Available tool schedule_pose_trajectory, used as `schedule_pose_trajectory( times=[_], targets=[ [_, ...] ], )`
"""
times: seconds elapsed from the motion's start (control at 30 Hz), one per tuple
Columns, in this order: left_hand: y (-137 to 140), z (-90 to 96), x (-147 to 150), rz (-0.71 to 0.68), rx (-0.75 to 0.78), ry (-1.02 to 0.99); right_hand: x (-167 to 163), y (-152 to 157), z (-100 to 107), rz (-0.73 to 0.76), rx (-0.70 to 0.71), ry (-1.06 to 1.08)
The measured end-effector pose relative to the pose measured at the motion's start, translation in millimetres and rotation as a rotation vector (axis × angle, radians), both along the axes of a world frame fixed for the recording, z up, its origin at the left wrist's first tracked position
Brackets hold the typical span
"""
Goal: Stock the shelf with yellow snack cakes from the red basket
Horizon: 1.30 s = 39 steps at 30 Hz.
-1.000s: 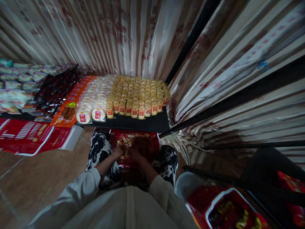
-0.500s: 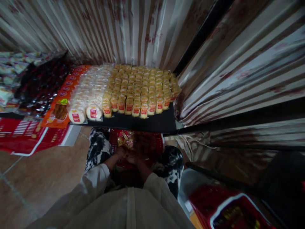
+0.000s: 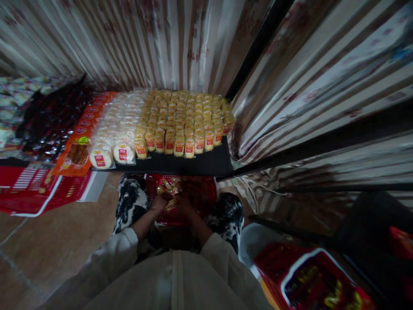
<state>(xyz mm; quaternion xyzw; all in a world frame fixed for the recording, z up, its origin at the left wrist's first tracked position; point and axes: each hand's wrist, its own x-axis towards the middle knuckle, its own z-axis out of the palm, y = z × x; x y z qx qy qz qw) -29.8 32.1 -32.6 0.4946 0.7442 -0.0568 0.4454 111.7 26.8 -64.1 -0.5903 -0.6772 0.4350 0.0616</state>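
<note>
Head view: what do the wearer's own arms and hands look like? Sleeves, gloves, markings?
Left sleeve and right sleeve: loose, plain, pale grey-beige, matching the top. Both end partway down, leaving the forearms bare. No gloves on the left hand or right hand. No printed markings visible on the sleeves; too dark to rule out rings.

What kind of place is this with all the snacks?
Maybe a curtained-off snack corner, in a shop or a storeroom; I can't tell which. Many wrapped snacks stand in neat rows on a black table, and striped curtains hang behind it.
</note>
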Motion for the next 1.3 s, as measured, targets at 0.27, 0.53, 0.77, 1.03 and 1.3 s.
schedule_pose_trajectory(
  times=[0.27,0.53,0.77,1.03,1.3],
  targets=[
    [1.0,37.4,7.9,0.246,0.108,-0.247,29.0,25.3,52.8,-0.100,-0.007,0.141],
    [-7.5,93.4,16.2,0.425,0.179,-0.665,40.6,36.1,95.8,-0.333,-0.021,0.307],
    [-9.3,110.3,32.8,0.565,0.329,-0.739,31.1,28.4,108.6,-0.527,-0.034,0.424],
    [22.7,130.4,35.6,0.355,0.608,-0.558,36.8,29.2,125.9,-0.574,0.066,0.526],
    [86.9,174.5,52.3,0.074,0.852,-0.464,63.3,63.5,139.7,-0.608,0.662,0.337]
  ],
)
